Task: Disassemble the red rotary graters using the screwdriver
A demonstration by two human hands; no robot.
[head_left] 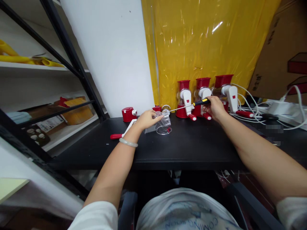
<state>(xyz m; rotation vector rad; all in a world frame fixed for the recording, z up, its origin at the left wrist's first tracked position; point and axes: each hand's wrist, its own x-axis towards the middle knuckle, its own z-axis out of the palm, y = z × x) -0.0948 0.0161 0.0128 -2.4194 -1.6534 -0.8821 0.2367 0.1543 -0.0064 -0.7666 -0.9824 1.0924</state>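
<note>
My right hand grips the yellow-and-black handle of a screwdriver. Its metal shaft runs leftward, and the tip reaches the clear plastic housing in front of me. Fingers of my left hand close on the top of that housing, which rests tilted on the black table. Whether the tip sits in a screw is too small to see. Left of this hand stand a red base with a white knob and a white crank with a red handle.
Three red-and-white rotary graters stand along the back by yellow wrap. White cables and a power strip lie at the right beside a cardboard box. A black-framed shelf borders the table on the left.
</note>
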